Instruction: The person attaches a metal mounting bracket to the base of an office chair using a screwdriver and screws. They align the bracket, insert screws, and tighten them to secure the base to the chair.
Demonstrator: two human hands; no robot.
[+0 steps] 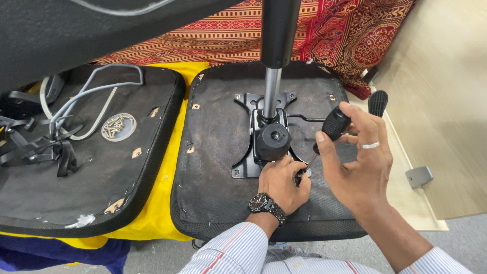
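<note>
An upturned black chair seat (213,167) lies before me with a black metal mechanism plate (248,134) and a gas-lift column (272,76) standing up from it. My right hand (357,162) grips the black handle of a screwdriver (332,126); its shaft slants down to the plate's near right corner. My left hand (281,182), wearing a wristwatch, pinches the screwdriver's tip at that corner, beside the round black tension knob (274,141). A lever with a black paddle (378,101) sticks out to the right.
A second upturned seat (91,172) lies at left, carrying a small round dish of screws (118,127), grey cable and black straps. Yellow cloth (160,203) runs between the seats. Patterned red fabric (345,30) is behind, a wooden panel (441,111) at right.
</note>
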